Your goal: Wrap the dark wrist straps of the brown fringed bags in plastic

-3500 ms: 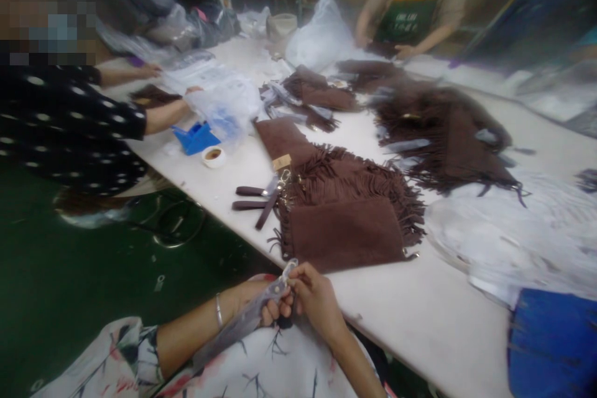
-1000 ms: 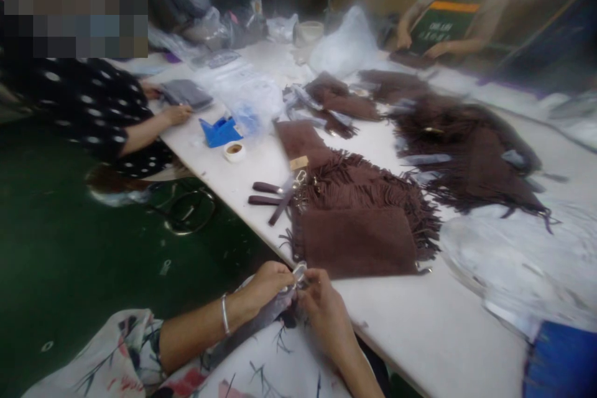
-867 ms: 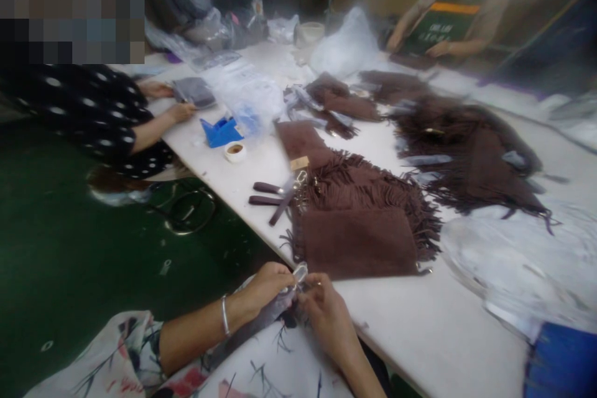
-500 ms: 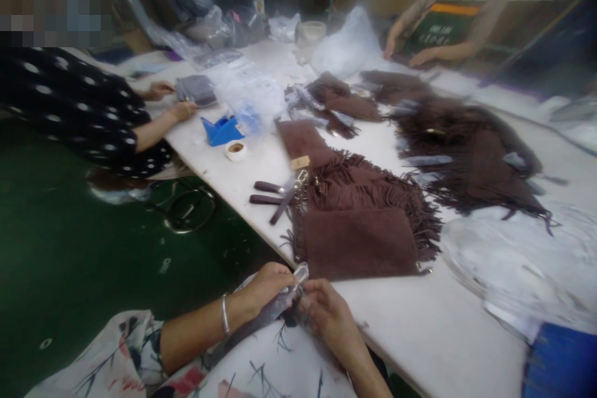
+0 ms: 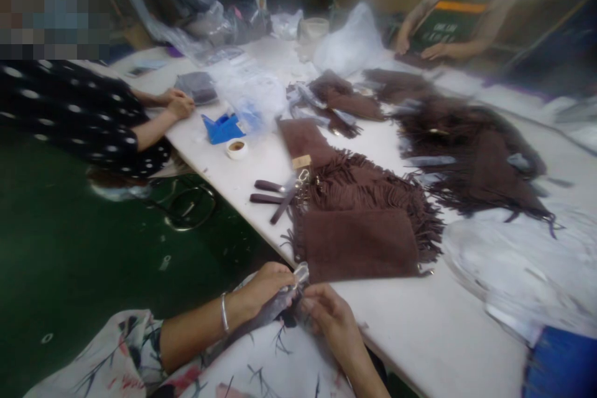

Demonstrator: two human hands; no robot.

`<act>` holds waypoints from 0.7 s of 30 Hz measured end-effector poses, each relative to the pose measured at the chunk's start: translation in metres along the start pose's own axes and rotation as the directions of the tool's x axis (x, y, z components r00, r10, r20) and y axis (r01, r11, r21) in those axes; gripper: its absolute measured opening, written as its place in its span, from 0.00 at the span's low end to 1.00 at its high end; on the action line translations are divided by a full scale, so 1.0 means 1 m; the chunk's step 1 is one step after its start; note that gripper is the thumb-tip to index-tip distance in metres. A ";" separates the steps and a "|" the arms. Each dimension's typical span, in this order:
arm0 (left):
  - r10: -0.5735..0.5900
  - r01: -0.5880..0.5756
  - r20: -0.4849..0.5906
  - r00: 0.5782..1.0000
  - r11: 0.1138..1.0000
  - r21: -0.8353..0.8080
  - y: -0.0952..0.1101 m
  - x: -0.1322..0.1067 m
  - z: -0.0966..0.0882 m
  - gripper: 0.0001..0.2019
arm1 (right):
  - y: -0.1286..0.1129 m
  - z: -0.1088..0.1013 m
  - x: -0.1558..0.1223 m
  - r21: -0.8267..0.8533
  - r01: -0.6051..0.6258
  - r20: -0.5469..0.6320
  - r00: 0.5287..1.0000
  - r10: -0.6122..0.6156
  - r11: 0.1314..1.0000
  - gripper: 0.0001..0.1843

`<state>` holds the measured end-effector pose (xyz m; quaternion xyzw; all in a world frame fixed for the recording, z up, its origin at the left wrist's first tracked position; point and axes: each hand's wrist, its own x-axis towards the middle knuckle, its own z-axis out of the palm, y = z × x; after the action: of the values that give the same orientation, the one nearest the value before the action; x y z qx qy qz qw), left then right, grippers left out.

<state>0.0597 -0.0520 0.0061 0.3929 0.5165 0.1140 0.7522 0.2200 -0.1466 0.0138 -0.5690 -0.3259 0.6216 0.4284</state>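
My left hand (image 5: pixel 265 286) is closed round the end of a purple-grey strap (image 5: pixel 261 318) wrapped in clear film, with a metal clasp (image 5: pixel 301 273) at its tip. My right hand (image 5: pixel 329 317) pinches the same end just below the clasp, fingers curled. Both hands sit over my lap at the near edge of the white table (image 5: pixel 420 323). Right behind them lies a brown suede fringed bag (image 5: pixel 359 242), flat on the table.
More brown fringed bags (image 5: pixel 471 149) lie farther back, with loose straps (image 5: pixel 270 193), a tape roll (image 5: pixel 236 148) and a blue dispenser (image 5: pixel 221 127). Clear plastic bags (image 5: pixel 513 261) lie at right. A person in a dotted top (image 5: pixel 79 118) works at left, another person (image 5: pixel 443 31) at the far end.
My right hand has slid a little down and toward me along the strap end. The person at left has moved both hands together near a grey pouch.
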 end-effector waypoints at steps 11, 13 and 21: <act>-0.052 0.053 0.004 0.999 0.999 -0.011 0.012 -0.008 0.004 0.09 | -0.007 -0.004 -0.012 -0.092 0.101 0.088 0.992 -0.093 0.991 0.14; -0.038 0.038 0.004 0.999 0.999 -0.016 0.014 -0.009 0.005 0.10 | -0.012 -0.002 -0.013 -0.222 0.174 0.064 0.984 -0.164 0.959 0.11; -0.032 0.032 -0.012 0.999 0.999 0.027 0.010 -0.006 0.002 0.12 | -0.016 0.001 -0.002 -0.534 0.381 0.060 0.908 -0.415 0.755 0.14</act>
<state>0.0608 -0.0498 0.0174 0.3943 0.5285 0.0971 0.7455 0.2219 -0.1417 0.0296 -0.6020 -0.5854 0.3827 0.3853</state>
